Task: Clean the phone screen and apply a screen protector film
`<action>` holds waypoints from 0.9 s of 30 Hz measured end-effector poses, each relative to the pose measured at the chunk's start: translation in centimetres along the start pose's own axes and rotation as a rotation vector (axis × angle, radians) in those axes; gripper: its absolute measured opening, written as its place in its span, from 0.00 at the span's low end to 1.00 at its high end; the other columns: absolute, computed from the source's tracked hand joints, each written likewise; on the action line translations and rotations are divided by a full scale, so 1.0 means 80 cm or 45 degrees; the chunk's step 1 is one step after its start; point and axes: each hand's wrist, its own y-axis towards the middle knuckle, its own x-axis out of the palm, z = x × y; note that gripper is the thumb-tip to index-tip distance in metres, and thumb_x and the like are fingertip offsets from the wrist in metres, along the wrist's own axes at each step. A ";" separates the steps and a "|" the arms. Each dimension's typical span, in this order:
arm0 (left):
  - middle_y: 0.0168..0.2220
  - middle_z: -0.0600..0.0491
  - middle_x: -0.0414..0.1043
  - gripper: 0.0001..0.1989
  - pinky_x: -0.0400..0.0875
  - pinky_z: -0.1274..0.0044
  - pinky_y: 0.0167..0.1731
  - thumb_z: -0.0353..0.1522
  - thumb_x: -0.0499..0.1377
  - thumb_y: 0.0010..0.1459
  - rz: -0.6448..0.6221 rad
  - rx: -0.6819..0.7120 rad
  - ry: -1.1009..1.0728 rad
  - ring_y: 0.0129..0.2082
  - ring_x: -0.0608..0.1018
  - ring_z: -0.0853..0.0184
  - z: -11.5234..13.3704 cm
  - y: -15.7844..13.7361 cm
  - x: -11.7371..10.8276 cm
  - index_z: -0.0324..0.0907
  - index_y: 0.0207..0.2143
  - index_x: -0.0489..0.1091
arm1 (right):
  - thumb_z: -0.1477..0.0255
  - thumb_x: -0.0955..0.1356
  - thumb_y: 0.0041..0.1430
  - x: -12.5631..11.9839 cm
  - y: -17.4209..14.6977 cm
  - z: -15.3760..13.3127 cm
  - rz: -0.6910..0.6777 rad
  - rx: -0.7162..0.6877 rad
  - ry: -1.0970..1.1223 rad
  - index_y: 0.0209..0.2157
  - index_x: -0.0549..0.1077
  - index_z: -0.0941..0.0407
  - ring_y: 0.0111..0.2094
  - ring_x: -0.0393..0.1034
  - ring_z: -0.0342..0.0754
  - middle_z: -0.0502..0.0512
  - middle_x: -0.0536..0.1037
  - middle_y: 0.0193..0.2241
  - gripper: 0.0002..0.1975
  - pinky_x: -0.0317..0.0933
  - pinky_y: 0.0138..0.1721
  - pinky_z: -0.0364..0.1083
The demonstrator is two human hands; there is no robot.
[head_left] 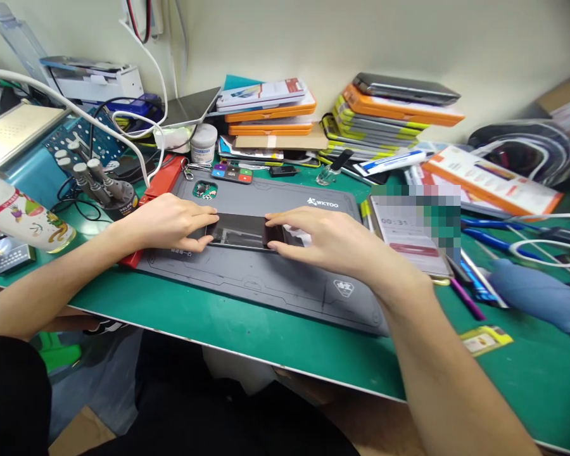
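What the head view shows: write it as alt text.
A person's left hand and right hand hold opposite ends of a dark phone-shaped panel over a grey mat. The mat lies on a cluttered green workbench.

Going by a clock on my grey mat (266,278), 12 being straight ahead: around 1 I'm seeing WKTOO (327,204) printed in white on the mat itself. Over at 3, a lit phone screen (399,228) is showing what I'm reading as 00:31. The screwdriver holder (125,204) at 10 is carrying a label I'm making out as RELIFE, kinda tilted. The white jar (203,144) at 11 is wearing print too blurry for me.
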 end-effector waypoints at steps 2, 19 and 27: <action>0.59 0.44 0.86 0.22 0.82 0.71 0.48 0.48 0.61 0.75 -0.004 -0.038 -0.054 0.55 0.89 0.55 -0.001 0.000 -0.001 0.42 0.58 0.81 | 0.59 0.70 0.72 0.002 0.000 0.001 0.016 -0.002 0.015 0.57 0.85 0.50 0.56 0.85 0.61 0.57 0.88 0.57 0.19 0.77 0.59 0.60; 0.57 0.45 0.81 0.27 0.75 0.70 0.54 0.54 0.65 0.70 -0.098 -0.372 -0.484 0.56 0.82 0.56 -0.006 0.005 0.004 0.44 0.57 0.73 | 0.56 0.69 0.70 0.012 0.005 0.008 0.013 0.095 0.079 0.59 0.79 0.48 0.47 0.85 0.60 0.58 0.88 0.54 0.21 0.78 0.51 0.60; 0.61 0.43 0.78 0.36 0.73 0.69 0.60 0.50 0.72 0.64 -0.113 -0.327 -0.464 0.61 0.81 0.54 -0.002 0.006 0.007 0.43 0.65 0.67 | 0.55 0.70 0.70 0.010 0.002 0.004 -0.035 0.068 0.045 0.65 0.75 0.50 0.58 0.82 0.64 0.61 0.84 0.61 0.27 0.78 0.57 0.64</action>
